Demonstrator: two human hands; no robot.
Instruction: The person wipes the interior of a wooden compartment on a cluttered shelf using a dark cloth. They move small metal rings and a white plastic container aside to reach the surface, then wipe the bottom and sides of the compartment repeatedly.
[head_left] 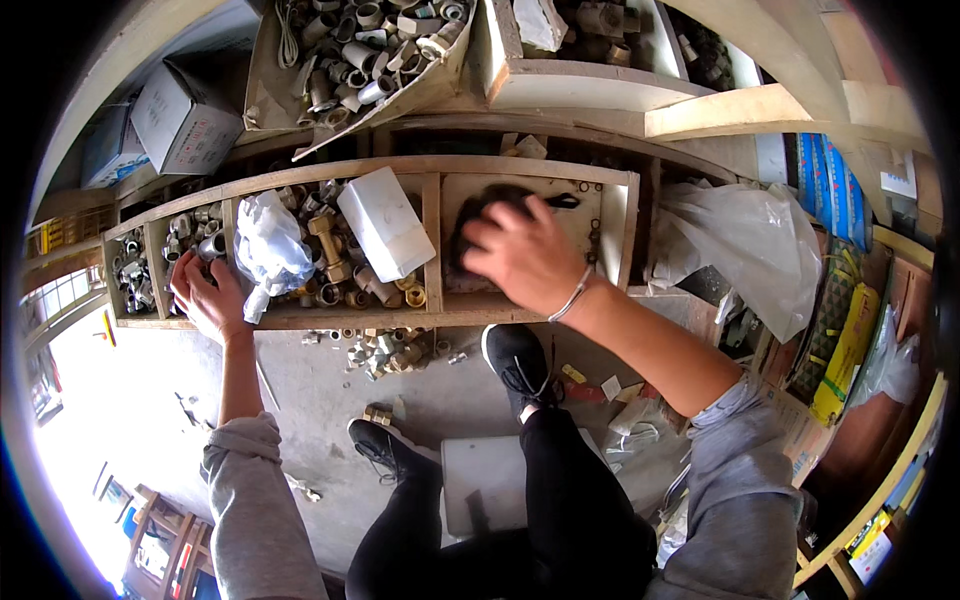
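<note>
A long wooden tray [300, 316] with several compartments spans the space in front of me. My left hand [208, 297] curls its fingers over the tray's front edge, by the metal pipe fittings [180, 235] in a left compartment. Over the right-hand compartment, my right hand [527, 252] is blurred by motion. Its fingers close on a dark, bristly brush [490, 205], partly hidden beneath the hand. Small bits [594, 240] lie along that compartment's right side. A white box [386, 224] and a crumpled plastic bag [270, 242] rest on the fittings in the middle compartment.
A box of fittings [365, 60] stands behind the tray. Loose fittings [385, 352] lie on the floor below it, near my shoes [517, 365]. A clear plastic sheet [745, 245] hangs at the right, beside crowded shelves. Cartons [187, 120] sit at the back left.
</note>
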